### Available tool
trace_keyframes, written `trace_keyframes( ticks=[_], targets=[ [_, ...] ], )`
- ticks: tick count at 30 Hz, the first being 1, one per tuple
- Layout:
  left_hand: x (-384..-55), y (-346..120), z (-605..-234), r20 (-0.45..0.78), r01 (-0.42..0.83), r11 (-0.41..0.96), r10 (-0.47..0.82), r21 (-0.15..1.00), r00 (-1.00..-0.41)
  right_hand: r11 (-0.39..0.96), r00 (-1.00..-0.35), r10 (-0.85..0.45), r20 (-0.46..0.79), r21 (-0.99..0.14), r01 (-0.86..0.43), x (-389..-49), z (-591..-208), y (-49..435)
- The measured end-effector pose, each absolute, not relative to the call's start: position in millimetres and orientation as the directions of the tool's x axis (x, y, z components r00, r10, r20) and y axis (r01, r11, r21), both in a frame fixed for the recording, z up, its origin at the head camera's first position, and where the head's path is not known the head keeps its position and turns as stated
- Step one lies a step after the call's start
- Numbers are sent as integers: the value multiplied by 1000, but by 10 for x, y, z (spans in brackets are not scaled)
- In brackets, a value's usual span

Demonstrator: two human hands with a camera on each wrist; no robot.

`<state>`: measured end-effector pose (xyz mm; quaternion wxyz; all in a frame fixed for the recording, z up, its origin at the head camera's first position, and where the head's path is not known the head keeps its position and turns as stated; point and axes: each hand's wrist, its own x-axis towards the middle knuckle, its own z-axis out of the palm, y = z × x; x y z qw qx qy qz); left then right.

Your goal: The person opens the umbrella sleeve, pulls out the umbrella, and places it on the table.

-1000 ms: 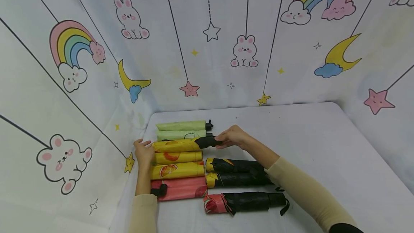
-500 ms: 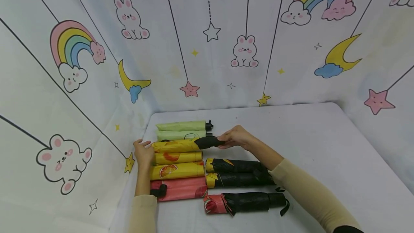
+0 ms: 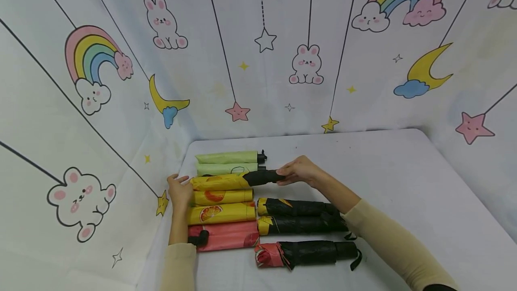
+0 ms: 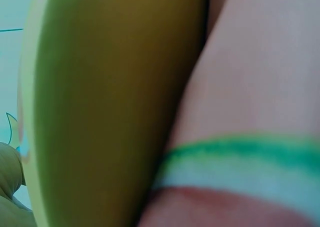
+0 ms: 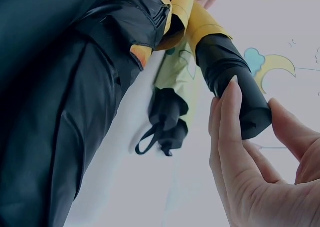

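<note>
Right hand (image 3: 300, 170): thumb and fingers clamped on the bare black end of a folded umbrella (image 3: 261, 177); grip set at the tip, presumably to keep fingers clear of the cover's mouth.
Left hand (image 3: 180, 191): at the opposite end of the yellow sleeve (image 3: 220, 182); whether its fingers were closed could not be told. Judged to be an anchor against a pull from the right.
Umbrella position: between the hands, left part inside the yellow sleeve, black end protruding; contact with the counter (image 3: 404, 169) not determinable.
Orange-print sleeves (image 3: 222, 213): two, side by side, nearer the person than the held one.
Black-and-yellow umbrellas (image 3: 300, 225): two, uncovered, right of those sleeves; apparently paired with them by colour.
Red sleeve (image 3: 230, 236): nearest of the sleeves, a black piece lying at its left end.
Red-and-black umbrella (image 3: 311, 253): nearest the person, uncovered, lying to the right, probably matched to the red sleeve.
Green umbrellas (image 3: 226, 156): two, farthest out, covered, black ends facing right, seemingly within easy reach of the right hand.
Left wrist view: blurred close-up, no finger detail.
</note>
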<state>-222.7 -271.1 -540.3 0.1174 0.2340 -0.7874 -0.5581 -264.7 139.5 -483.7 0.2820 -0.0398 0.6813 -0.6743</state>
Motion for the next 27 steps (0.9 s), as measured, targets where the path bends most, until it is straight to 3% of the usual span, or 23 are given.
trace_keyframes(
  ticks=[27],
  targets=[
    [-2236,-2733,-5452,-83,-251,277,-504,927,-860,85,-832,-437,-341,-937,339,-2585,-4775,1687]
  ],
)
